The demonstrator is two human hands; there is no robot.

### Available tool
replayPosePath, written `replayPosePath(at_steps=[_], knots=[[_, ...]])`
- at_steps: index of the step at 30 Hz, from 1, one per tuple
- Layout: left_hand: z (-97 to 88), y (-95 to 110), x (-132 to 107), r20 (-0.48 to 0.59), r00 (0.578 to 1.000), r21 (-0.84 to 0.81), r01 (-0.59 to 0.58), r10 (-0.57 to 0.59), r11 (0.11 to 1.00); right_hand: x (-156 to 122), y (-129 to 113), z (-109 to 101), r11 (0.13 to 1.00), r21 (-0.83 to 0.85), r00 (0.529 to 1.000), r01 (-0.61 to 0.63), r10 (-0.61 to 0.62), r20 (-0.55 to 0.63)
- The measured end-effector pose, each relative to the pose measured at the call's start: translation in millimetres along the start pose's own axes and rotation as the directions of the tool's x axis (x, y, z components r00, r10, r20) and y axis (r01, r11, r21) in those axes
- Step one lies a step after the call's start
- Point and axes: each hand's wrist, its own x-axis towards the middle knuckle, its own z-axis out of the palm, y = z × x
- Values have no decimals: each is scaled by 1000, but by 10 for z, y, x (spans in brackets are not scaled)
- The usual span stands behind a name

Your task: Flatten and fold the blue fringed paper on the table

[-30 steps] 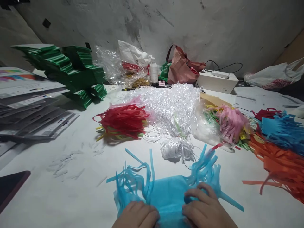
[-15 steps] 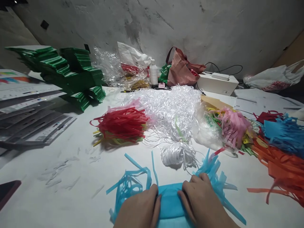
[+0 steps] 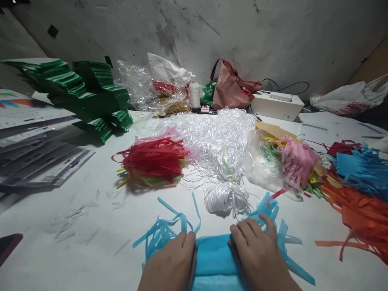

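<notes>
A sheet of blue tissue paper (image 3: 216, 255) with a folded band across its middle lies at the near edge of the view. Its fringed strips spread out past both my hands. My left hand (image 3: 173, 260) grips the left part of the band, fingers curled over it and the thumb tucked out of sight. On the right side, my right hand (image 3: 257, 250) holds the band with bent fingers over the top, one finger lifted a little. A bundle of white cord (image 3: 222, 198) lies just beyond the paper.
Red fringed tissue (image 3: 154, 157) lies left of a big heap of white cord (image 3: 218, 129). Pink fringe (image 3: 298, 159), orange strips (image 3: 354, 210) and more blue fringe (image 3: 363, 169) are at right. Green stacks (image 3: 87, 97) and packaged cards (image 3: 36, 141) stand at left.
Both hands have shifted their hold on the band; the left sits slightly farther left, and the right fingers have spread and straightened a little. More of the folded band shows between them.
</notes>
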Motion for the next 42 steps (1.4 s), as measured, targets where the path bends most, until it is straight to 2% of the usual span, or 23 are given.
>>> replayPosePath(at_steps=[2, 4, 6, 8, 10, 13, 14, 16, 18, 19, 22, 25, 28, 30, 34, 36, 39, 42], knots=[[39, -23, 8, -22, 1000, -4, -19, 19, 1000, 3, -24, -36, 993, 67, 992, 95, -88, -93], [73, -41, 1, -74, 997, 23, -37, 39, 999, -22, -53, -42, 962, 129, 964, 242, -223, -144], [78, -60, -19, -152, 985, 76, -65, 76, 995, -68, -77, -18, 929, 158, 939, 335, -316, -136], [52, -79, -47, -284, 946, 146, -118, 155, 982, -119, -87, 15, 923, 158, 935, 351, -337, -111], [26, -84, -70, -432, 853, 209, -221, 293, 953, -160, -76, 33, 928, 151, 940, 341, -335, -66], [75, -36, -62, -522, 673, 270, -452, 524, 850, -182, -37, 14, 934, 157, 947, 321, -322, -25], [122, -8, -46, -539, 629, 274, -497, 559, 823, -179, -25, 1, 935, 172, 950, 309, -312, -13], [234, 46, -9, -587, 591, 249, -518, 553, 818, -164, -14, -24, 937, 209, 957, 280, -288, 10], [314, 76, 16, -633, 587, 197, -508, 505, 839, -142, -24, -36, 942, 206, 962, 266, -274, 13], [324, 78, 18, -627, 599, 173, -516, 498, 839, -131, -34, -37, 945, 184, 961, 269, -276, 12], [243, 48, -9, -501, 687, 120, -548, 527, 828, -110, -65, -32, 950, 100, 955, 295, -297, 9], [147, -2, -38, -385, 735, 132, -555, 559, 821, -113, -66, -36, 951, 100, 956, 293, -293, -14], [168, -42, -43, -492, 689, 149, -536, 532, 831, -138, -35, -56, 956, 107, 961, 274, -276, 3], [200, -64, -51, -519, 690, 129, -520, 505, 844, -163, 2, -73, 955, 96, 957, 282, -287, 38], [142, -112, -98, -379, 789, 89, -489, 483, 868, -197, 109, -104, 945, 124, 940, 302, -317, 123], [69, -129, -113, -385, 813, 44, -457, 437, 888, -193, 161, -108, 957, 168, 952, 238, -264, 154], [-18, -129, -110, -374, 861, -41, -387, 345, 921, -160, 202, -94, 968, 238, 976, 79, -124, 181], [-51, -107, -90, -330, 914, -107, -287, 239, 952, -98, 191, -65, 964, 260, 966, -58, -11, 257]])
